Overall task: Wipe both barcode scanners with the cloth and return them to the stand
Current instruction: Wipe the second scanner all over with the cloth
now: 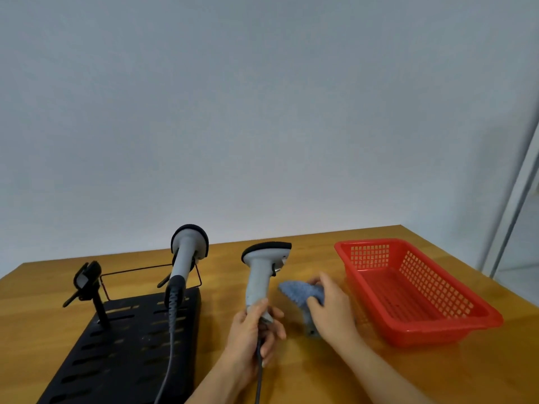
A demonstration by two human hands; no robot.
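My left hand point(253, 330) grips scanner 1 point(260, 277) (upright); right hand point(329, 304) pinches blue cloth point(300, 293), wiping pending; scanner 2 point(185, 258) sits in far stand point(131, 339), apparently untouched.

Bare table point(291, 371) lies open between the black stand point(131, 345) on the left and the red basket point(420, 290) on the right, but the two hands and the held scanner point(262, 275) fill much of this gap. On the stand, the second scanner point(186, 258) and its cable point(170, 354) block the right side; the left cradle point(86, 279) is free. Behind the basket the table stays open.
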